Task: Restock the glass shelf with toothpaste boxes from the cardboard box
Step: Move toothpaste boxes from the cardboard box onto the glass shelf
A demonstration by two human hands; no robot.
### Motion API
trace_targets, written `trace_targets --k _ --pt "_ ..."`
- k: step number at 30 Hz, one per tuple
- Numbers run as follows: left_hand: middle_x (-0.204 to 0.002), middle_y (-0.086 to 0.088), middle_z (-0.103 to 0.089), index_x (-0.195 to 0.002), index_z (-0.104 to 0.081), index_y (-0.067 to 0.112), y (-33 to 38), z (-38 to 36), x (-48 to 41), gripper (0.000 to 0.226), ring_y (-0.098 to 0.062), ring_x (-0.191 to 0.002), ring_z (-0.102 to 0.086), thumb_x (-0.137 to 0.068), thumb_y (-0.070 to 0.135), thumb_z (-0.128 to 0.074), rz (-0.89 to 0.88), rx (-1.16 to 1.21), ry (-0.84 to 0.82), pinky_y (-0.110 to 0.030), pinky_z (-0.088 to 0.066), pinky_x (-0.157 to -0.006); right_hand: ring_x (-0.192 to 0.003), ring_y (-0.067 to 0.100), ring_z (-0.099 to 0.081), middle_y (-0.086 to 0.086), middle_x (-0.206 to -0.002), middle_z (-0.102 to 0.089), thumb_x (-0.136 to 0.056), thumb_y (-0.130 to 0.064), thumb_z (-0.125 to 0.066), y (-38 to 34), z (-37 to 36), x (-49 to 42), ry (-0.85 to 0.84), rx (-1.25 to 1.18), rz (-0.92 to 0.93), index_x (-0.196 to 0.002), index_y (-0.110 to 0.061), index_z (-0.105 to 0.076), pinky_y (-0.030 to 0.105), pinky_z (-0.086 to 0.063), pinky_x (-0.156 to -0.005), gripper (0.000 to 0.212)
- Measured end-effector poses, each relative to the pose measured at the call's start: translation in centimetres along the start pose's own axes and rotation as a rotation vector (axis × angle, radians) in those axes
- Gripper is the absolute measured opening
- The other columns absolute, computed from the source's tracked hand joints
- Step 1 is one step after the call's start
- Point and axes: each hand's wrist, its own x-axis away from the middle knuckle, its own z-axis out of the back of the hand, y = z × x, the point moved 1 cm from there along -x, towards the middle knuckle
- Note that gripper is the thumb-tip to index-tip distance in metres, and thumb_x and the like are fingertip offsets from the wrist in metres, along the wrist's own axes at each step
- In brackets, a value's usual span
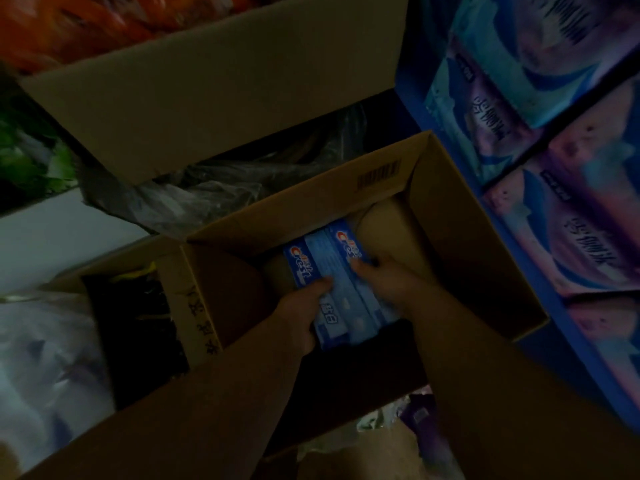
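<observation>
An open cardboard box (460, 216) sits in the middle of the dim view. Inside it lie blue Crest toothpaste boxes (341, 289) side by side, logos toward the far end. My left hand (301, 313) grips the left edge of the toothpaste boxes, thumb on top. At their right edge my right hand (388, 282) holds them too, thumb pressed on the top face. Both forearms reach down into the box. The glass shelf is out of sight.
A larger open carton (214, 98) with crumpled plastic stands behind. Blue and purple tissue packs (568, 209) are stacked on the right. A second carton (180, 306) with dark contents and a white plastic bag (41, 368) lie on the left.
</observation>
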Motion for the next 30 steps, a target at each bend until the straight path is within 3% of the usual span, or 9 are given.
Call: trace_targets --k 3,8,11,12,15,16,21,25,30 --pt "-0.108 -0.017 -0.069 -0.111 -0.062 0.011 0.6 0.0 0.5 0.032 -0.032 -0.091 -0.067 -0.085 0.026 -0.070 0.034 0.004 -0.047 -0.045 -0.055 -0.067 -0.112 0.024 -0.059 0.008 -0.130 -0.059 -0.087 -0.045 -0.064 -1.8 0.5 0.7 -0.098 0.005 -0.031 -0.133 -0.014 -0.049 0.041 -0.048 -0.100 0.057" --pt "-0.111 -0.015 -0.069 -0.115 -0.062 0.010 0.1 -0.5 3.7 0.033 -0.031 -0.093 -0.066 -0.087 0.024 -0.067 0.073 0.028 -0.132 -0.045 -0.055 -0.070 -0.113 0.024 -0.060 0.010 -0.130 -0.058 -0.078 -0.029 -0.078 -3.7 1.7 4.7 -0.150 0.029 -0.061 -0.140 -0.007 -0.041 0.035 -0.051 -0.092 0.076" --pt "-0.120 -0.015 -0.065 -0.123 -0.057 0.011 -0.3 -1.6 7.3 0.036 -0.032 -0.097 -0.064 -0.089 0.022 -0.064 0.074 0.033 -0.192 -0.046 -0.053 -0.073 -0.116 0.027 -0.059 0.010 -0.138 -0.053 -0.049 -0.048 -0.090 -4.7 3.0 8.5 -0.127 0.031 -0.048 -0.145 -0.010 -0.035 0.043 -0.051 -0.096 0.117" --pt "-0.119 -0.015 -0.065 -0.123 -0.057 0.012 -0.2 -1.9 8.5 0.036 -0.032 -0.096 -0.064 -0.089 0.022 -0.064 0.069 0.009 -0.197 -0.046 -0.053 -0.071 -0.114 0.027 -0.060 0.009 -0.136 -0.055 -0.051 -0.047 -0.090 -5.2 3.4 10.1 -0.116 0.018 -0.039 -0.143 -0.010 -0.037 0.044 -0.052 -0.094 0.113" --pt "-0.111 -0.015 -0.067 -0.124 -0.056 0.013 0.8 -3.3 13.1 0.037 -0.033 -0.093 -0.065 -0.089 0.022 -0.064 0.012 -0.067 -0.250 -0.049 -0.052 -0.068 -0.096 0.020 -0.066 0.007 -0.120 -0.065 -0.079 -0.022 -0.077 -7.3 4.6 16.1 -0.055 -0.077 0.036 -0.117 -0.014 -0.057 0.037 -0.056 -0.080 0.043" --pt "-0.111 -0.015 -0.067 -0.125 -0.056 0.013 1.2 -3.9 14.8 0.037 -0.034 -0.093 -0.065 -0.090 0.021 -0.063 -0.025 -0.093 -0.279 -0.050 -0.052 -0.069 -0.089 0.016 -0.066 0.005 -0.116 -0.065 -0.082 -0.018 -0.074 -8.2 5.0 18.2 -0.018 -0.087 0.067 -0.109 -0.019 -0.057 0.032 -0.055 -0.073 0.032" --pt "-0.122 -0.017 -0.064 -0.128 -0.054 0.016 3.3 -6.0 23.7 0.040 -0.036 -0.100 -0.065 -0.089 0.021 -0.064 -0.204 -0.198 -0.411 -0.051 -0.055 -0.069 -0.074 0.005 -0.060 -0.008 -0.089 -0.061 -0.086 -0.013 -0.069 -12.6 6.5 28.3 0.138 -0.168 0.249 -0.113 -0.022 -0.050 0.017 -0.053 -0.055 0.035" --pt "-0.108 -0.015 -0.070 -0.122 -0.056 0.017 3.4 -7.5 31.4 0.037 -0.032 -0.090 -0.071 -0.086 0.018 -0.066 -0.385 -0.238 -0.493 -0.049 -0.059 -0.069 -0.081 0.010 -0.064 -0.004 -0.098 -0.067 -0.083 -0.019 -0.073 -14.5 7.1 36.4 0.304 -0.173 0.373 -0.098 -0.028 -0.053 0.031 -0.056 -0.077 0.027" --pt "-0.111 -0.016 -0.070 -0.122 -0.056 0.020 0.1 -9.7 42.2 0.039 -0.035 -0.097 -0.068 -0.086 0.014 -0.065 -0.600 -0.203 -0.670 -0.054 -0.055 -0.081 -0.089 0.009 -0.060 -0.008 -0.107 -0.060 -0.089 -0.033 -0.064 -15.7 8.8 48.3 0.570 -0.066 0.588 -0.130 -0.028 -0.045 0.023 -0.046 -0.070 0.046"
